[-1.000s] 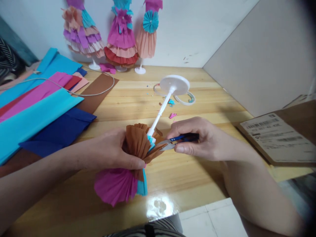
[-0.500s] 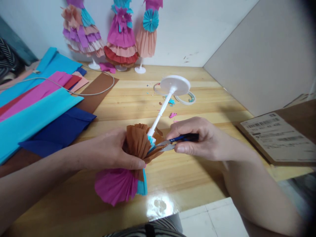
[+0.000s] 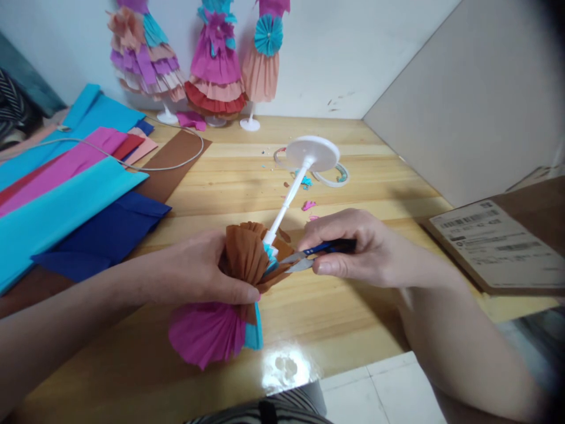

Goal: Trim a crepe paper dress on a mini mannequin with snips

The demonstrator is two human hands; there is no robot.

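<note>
Crepe-paper dress (image 3: 247, 256) in brown, pink and blue is held upside down over the bench (image 3: 348, 330), close to its near edge, the white stand (image 3: 320, 154) slanting up, seemingly to expose the skirt's underside. The left hand (image 3: 194, 271) is closed around the gathered brown paper, probably to steady it. The right hand (image 3: 359, 247) curls tightly round small scissors (image 3: 329, 247), their blades slightly parted at a brown fold.

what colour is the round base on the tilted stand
The round base is white; it shows best in the head view.
</note>
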